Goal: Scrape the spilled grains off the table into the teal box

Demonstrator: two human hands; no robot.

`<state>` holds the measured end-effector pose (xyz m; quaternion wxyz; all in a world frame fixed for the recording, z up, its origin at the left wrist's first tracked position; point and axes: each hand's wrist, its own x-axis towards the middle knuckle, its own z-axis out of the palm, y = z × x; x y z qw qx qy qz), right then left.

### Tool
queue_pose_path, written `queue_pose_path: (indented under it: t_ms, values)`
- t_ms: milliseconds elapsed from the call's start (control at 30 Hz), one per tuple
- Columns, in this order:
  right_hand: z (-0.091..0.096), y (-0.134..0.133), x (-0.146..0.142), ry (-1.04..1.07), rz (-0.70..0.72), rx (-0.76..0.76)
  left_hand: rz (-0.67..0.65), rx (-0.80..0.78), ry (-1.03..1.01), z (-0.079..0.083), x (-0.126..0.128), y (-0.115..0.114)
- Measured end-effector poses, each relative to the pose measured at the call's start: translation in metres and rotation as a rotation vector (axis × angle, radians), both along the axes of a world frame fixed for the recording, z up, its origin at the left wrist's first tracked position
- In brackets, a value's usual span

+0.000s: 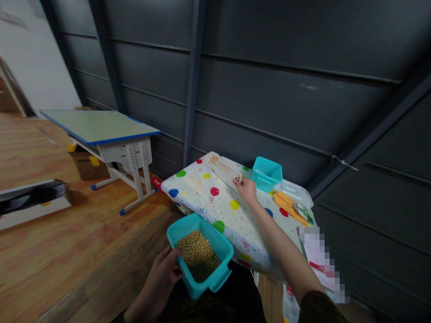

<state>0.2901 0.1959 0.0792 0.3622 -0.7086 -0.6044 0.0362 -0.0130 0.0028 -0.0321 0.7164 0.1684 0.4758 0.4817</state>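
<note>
My left hand (164,272) grips the near rim of a teal plastic tub (215,244) filled with tan beans (198,255), held off the table's near left corner. My right hand (247,188) reaches out over the table and closes its fingers on the near end of a white slotted basket (225,171), which lies on the polka-dot tablecloth (205,193). A small heap of something pale sits in the basket's far end.
A second, empty teal tub (267,174) stands behind the basket, with a clear lid (296,190), orange strips (288,205) and a small round item (302,211) to its right. A blue-edged desk (101,127) stands left on the wooden floor. Dark metal wall behind.
</note>
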Motion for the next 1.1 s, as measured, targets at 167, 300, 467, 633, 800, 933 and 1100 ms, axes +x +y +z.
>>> queue_pose_path:
  t_ms: [167,300,467,633,800,933,1100]
  values:
    - [-0.007,0.003,0.003,0.019,0.003,0.020,0.024,0.005,0.014,0.003,-0.002,0.002]
    - [-0.010,0.005,0.006,0.059,0.069,0.037,0.046,-0.010,0.020,-0.006,-0.001,0.003]
    - [-0.011,0.007,0.007,0.109,0.118,0.045,0.026,0.014,0.011,-0.001,-0.002,0.001]
    - [-0.007,0.006,0.006,0.129,0.162,0.055,0.000,0.006,0.011,0.007,-0.002,0.001]
    - [-0.003,0.005,0.005,0.135,0.165,0.053,0.017,0.005,0.027,0.002,-0.001,0.003]
    - [-0.001,0.005,0.004,0.114,0.153,0.037,0.015,0.009,-0.004,0.001,-0.001,0.001]
    - [0.000,0.006,0.003,0.126,0.162,0.037,0.036,0.015,0.000,0.001,-0.001,0.000]
